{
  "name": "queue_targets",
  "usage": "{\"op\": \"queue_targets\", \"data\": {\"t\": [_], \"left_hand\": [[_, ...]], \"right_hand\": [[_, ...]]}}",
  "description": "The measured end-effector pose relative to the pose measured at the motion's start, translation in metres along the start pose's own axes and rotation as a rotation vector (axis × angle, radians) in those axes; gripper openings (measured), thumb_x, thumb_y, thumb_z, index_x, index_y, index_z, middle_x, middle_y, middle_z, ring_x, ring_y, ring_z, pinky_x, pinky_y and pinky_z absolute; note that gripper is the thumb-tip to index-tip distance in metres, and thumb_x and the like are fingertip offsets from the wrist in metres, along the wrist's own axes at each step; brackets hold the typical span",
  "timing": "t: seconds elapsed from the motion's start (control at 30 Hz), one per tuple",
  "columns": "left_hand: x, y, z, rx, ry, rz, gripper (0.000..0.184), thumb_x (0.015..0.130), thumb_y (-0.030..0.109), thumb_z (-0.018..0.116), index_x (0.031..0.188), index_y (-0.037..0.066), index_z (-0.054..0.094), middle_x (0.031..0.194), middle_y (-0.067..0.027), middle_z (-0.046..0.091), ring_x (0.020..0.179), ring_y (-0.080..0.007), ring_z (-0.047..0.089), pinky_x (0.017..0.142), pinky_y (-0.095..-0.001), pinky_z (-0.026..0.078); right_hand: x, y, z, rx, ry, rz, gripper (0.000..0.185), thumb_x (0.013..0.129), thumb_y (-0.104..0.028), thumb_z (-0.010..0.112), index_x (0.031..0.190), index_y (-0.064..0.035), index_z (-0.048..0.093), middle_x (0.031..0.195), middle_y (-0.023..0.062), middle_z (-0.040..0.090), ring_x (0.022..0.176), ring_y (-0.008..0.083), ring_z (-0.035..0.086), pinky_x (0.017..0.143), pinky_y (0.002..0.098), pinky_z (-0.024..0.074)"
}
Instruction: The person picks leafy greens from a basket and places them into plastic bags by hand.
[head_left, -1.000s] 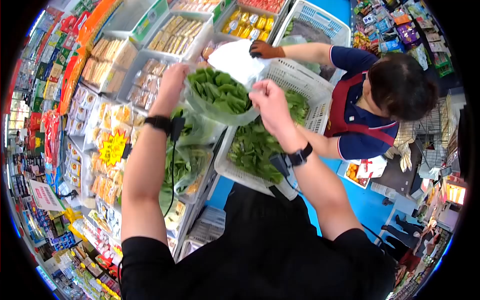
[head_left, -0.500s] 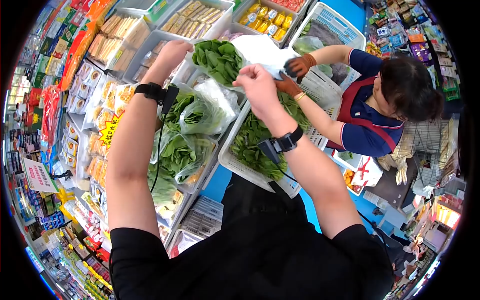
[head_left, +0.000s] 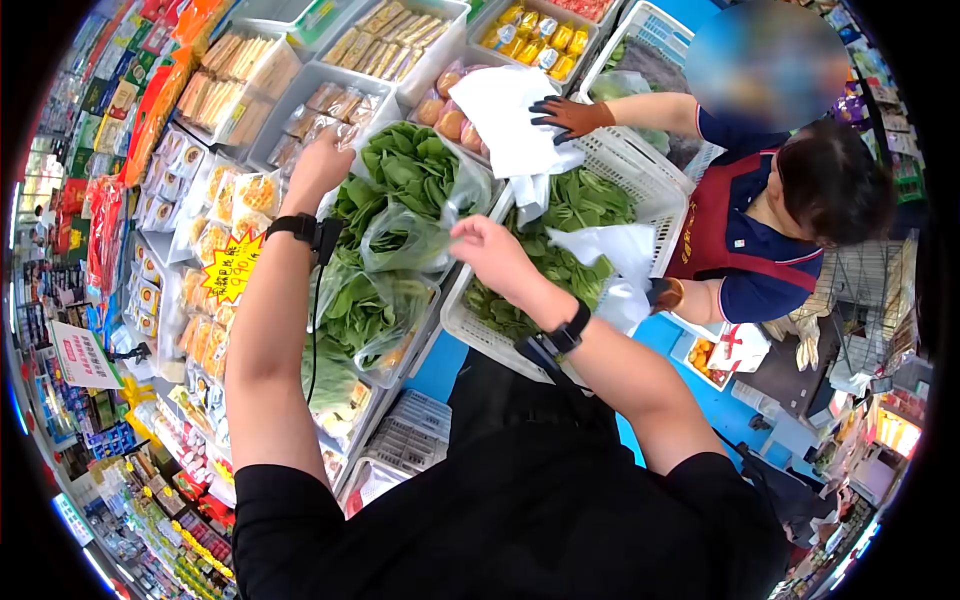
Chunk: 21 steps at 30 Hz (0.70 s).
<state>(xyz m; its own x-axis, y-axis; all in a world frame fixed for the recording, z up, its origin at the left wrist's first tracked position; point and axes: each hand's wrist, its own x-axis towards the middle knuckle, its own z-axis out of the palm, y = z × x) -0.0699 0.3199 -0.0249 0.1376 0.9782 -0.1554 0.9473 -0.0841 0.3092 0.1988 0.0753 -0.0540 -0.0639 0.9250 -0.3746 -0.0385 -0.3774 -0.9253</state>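
Note:
A clear plastic bag of leafy greens (head_left: pixel 408 165) rests on top of other bagged greens (head_left: pixel 355 315) in the display. My left hand (head_left: pixel 322 165) is at the bag's far left side, its fingers curled closed on the plastic; the exact grip is partly hidden. At the bag's right edge, my right hand (head_left: pixel 497 260) has thumb and fingers pinched together against the clear film. Beneath my right forearm, a white crate (head_left: pixel 460 325) holds loose leafy greens (head_left: pixel 510 300).
Across the crate, a co-worker's gloved hand (head_left: pixel 572 118) touches white plastic bags (head_left: pixel 510 115); the other glove (head_left: pixel 665 295) is by another white bag (head_left: pixel 625 255). Packaged breads (head_left: pixel 240 190) and a yellow price sign (head_left: pixel 232 265) line the left. Blue floor (head_left: pixel 435 365) shows below.
My hands have lowered the bag of greens onto the pile, moving left and nearer me. The co-worker's hands have moved apart, one drawing a white bag over the crate.

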Motion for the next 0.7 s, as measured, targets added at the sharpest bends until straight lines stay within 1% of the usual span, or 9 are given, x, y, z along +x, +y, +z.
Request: {"op": "queue_targets", "data": {"t": [0.03, 0.1, 0.17, 0.23, 0.27, 0.37, 0.47, 0.57, 0.7], "left_hand": [[-0.009, 0.01, -0.003, 0.044, 0.141, 0.073, 0.047, 0.093, 0.033, 0.068, 0.129, 0.003, 0.075, 0.127, -0.0251, 0.075, 0.119, -0.0456, 0.071, 0.102, -0.0525, 0.055], [-0.035, 0.043, -0.015, -0.006, 0.21, 0.169, 0.046, 0.095, 0.031, 0.07, 0.131, 0.004, 0.073, 0.127, -0.0233, 0.075, 0.118, -0.0444, 0.071, 0.101, -0.0514, 0.056], [-0.072, 0.089, -0.018, -0.063, 0.264, 0.272, 0.045, 0.096, 0.03, 0.072, 0.133, 0.004, 0.072, 0.128, -0.0215, 0.074, 0.116, -0.0432, 0.071, 0.1, -0.0503, 0.057], [-0.109, 0.132, -0.012, -0.353, 0.081, 0.396, 0.035, 0.098, 0.025, 0.074, 0.126, 0.003, 0.074, 0.12, -0.0189, 0.076, 0.106, -0.0364, 0.074, 0.095, -0.0446, 0.058], [-0.128, 0.147, 0.001, -0.437, -0.031, 0.41, 0.032, 0.098, 0.023, 0.075, 0.122, 0.002, 0.075, 0.116, -0.0174, 0.077, 0.102, -0.0327, 0.075, 0.092, -0.0417, 0.059], [-0.182, 0.183, 0.056, -0.578, -0.39, 0.37, 0.027, 0.1, 0.023, 0.075, 0.115, 0.0, 0.077, 0.105, -0.0133, 0.079, 0.095, -0.0232, 0.075, 0.088, -0.037, 0.059], [-0.229, 0.192, 0.138, -0.73, -0.554, 0.224, 0.027, 0.104, 0.025, 0.073, 0.115, 0.0, 0.075, 0.1, -0.0077, 0.078, 0.092, -0.0146, 0.071, 0.085, -0.0334, 0.057], [-0.278, 0.203, 0.201, -0.91, -0.718, 0.095, 0.026, 0.106, 0.025, 0.072, 0.113, 0.001, 0.075, 0.095, -0.0014, 0.074, 0.089, -0.01, 0.066, 0.082, -0.0305, 0.055], [-0.331, 0.238, 0.219, -0.879, -0.796, 0.108, 0.023, 0.106, 0.023, 0.072, 0.111, 0.0, 0.074, 0.094, 0.0033, 0.071, 0.088, -0.0069, 0.062, 0.081, -0.0272, 0.052]], "right_hand": [[-0.015, 0.003, -0.006, -0.052, -0.007, -0.005, 0.029, 0.094, -0.015, 0.076, 0.118, -0.0008, 0.067, 0.1, 0.0063, 0.071, 0.09, 0.0156, 0.066, 0.083, 0.0334, 0.0543], [-0.056, 0.01, -0.023, -0.197, -0.085, -0.027, 0.027, 0.096, -0.017, 0.076, 0.117, -0.0023, 0.069, 0.099, 0.0059, 0.074, 0.09, 0.0158, 0.068, 0.084, 0.0342, 0.056], [-0.101, 0.012, -0.039, -0.127, -0.252, 0.017, 0.024, 0.098, -0.018, 0.077, 0.116, -0.0027, 0.07, 0.099, 0.0052, 0.074, 0.091, 0.0148, 0.068, 0.084, 0.0339, 0.0561], [-0.133, 0.035, -0.058, -0.099, -0.362, 0.056, 0.023, 0.1, -0.018, 0.077, 0.116, -0.0029, 0.07, 0.1, 0.0047, 0.074, 0.092, 0.0136, 0.068, 0.085, 0.0334, 0.0563], [-0.137, 0.044, -0.063, -0.088, -0.36, 0.131, 0.029, 0.099, -0.021, 0.078, 0.12, -0.0024, 0.071, 0.109, 0.0084, 0.077, 0.098, 0.0181, 0.072, 0.09, 0.035, 0.0579], [-0.174, 0.092, -0.1, -0.364, -0.173, 0.179, 0.035, 0.098, -0.025, 0.077, 0.124, -0.0012, 0.071, 0.116, 0.0133, 0.079, 0.106, 0.0251, 0.076, 0.094, 0.038, 0.0592], [-0.197, 0.126, -0.133, -0.322, 0.022, 0.214, 0.04, 0.098, -0.027, 0.077, 0.127, -0.0001, 0.071, 0.119, 0.0167, 0.078, 0.11, 0.0306, 0.077, 0.095, 0.0407, 0.06], [-0.22, 0.131, -0.162, -0.332, 0.133, 0.246, 0.039, 0.098, -0.025, 0.077, 0.126, 0.0007, 0.071, 0.117, 0.0168, 0.079, 0.106, 0.0293, 0.077, 0.094, 0.0403, 0.0604], [-0.246, 0.166, -0.192, -0.282, 0.203, 0.234, 0.037, 0.098, -0.024, 0.078, 0.124, 0.0009, 0.072, 0.113, 0.0158, 0.079, 0.103, 0.0269, 0.077, 0.091, 0.0395, 0.0607]]}}
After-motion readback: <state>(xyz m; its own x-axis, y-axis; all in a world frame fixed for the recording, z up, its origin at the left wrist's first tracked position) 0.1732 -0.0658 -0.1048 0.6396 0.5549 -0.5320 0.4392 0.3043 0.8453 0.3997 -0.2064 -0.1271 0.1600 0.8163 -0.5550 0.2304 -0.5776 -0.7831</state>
